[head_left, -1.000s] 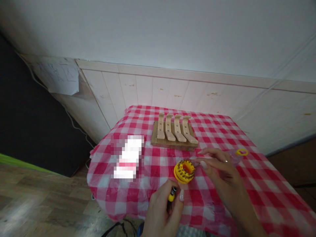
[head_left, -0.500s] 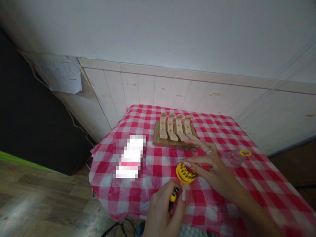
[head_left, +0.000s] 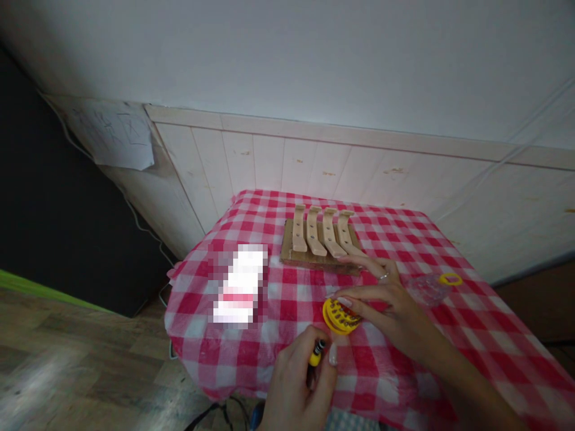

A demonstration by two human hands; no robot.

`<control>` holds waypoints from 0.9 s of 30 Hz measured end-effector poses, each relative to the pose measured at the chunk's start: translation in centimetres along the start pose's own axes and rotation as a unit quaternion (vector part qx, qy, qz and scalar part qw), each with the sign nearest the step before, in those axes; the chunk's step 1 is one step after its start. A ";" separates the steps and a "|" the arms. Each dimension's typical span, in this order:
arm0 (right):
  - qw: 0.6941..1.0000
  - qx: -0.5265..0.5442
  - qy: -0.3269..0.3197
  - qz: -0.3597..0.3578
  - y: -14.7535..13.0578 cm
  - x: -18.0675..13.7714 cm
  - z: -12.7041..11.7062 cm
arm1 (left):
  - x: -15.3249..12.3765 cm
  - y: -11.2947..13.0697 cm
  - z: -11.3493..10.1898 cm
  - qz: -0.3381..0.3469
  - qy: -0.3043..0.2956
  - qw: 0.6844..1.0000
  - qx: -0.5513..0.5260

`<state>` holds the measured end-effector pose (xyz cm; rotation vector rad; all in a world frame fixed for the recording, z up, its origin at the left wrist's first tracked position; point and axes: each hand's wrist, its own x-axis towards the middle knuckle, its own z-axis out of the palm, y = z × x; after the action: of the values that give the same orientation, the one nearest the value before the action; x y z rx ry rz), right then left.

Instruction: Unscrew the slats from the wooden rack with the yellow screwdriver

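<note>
My left hand (head_left: 294,377) is closed around a yellow and black screwdriver (head_left: 315,358), its black tip end pointing up and away; most of its length is hidden in the fist. With thumb and fingers, my right hand (head_left: 395,311) grips a round yellow bit holder (head_left: 331,324) that has rows of small metal bits set in it. The two hands are close together over the table, and the screwdriver is apart from the holder. Just beyond my right fingers lies a brown board (head_left: 309,261) carrying several pale, bent wooden pieces (head_left: 329,233) with dark screw heads or holes.
A red and white checked cloth (head_left: 260,353) covers the table. On its left lies a blurred-out white oblong (head_left: 242,281). A clear plastic pouch (head_left: 426,290) with a yellow ring (head_left: 450,279) is beyond my right wrist. Panelled wall (head_left: 269,161) stands behind the table's far edge.
The whole view has shifted very slightly, so the table things sit a little further right. Both hands keep their grips and hardly move.
</note>
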<state>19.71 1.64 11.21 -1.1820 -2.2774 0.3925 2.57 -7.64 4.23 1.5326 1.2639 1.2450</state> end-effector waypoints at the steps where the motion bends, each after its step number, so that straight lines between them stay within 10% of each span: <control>1: 1.000 -0.005 -0.002 -0.002 0.0 0.0 0.0 | 0.0 0.0 0.0 -0.001 0.003 1.000 0.000; 27: 0.994 -0.031 -0.105 0.013 -0.9 0.5 -0.9 | 1.2 -1.0 1.0 -0.008 -0.010 1.000 -0.008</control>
<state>19.46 1.53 12.53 -1.2540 -2.4712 0.4800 3.39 -6.19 3.27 1.5182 1.2485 1.2228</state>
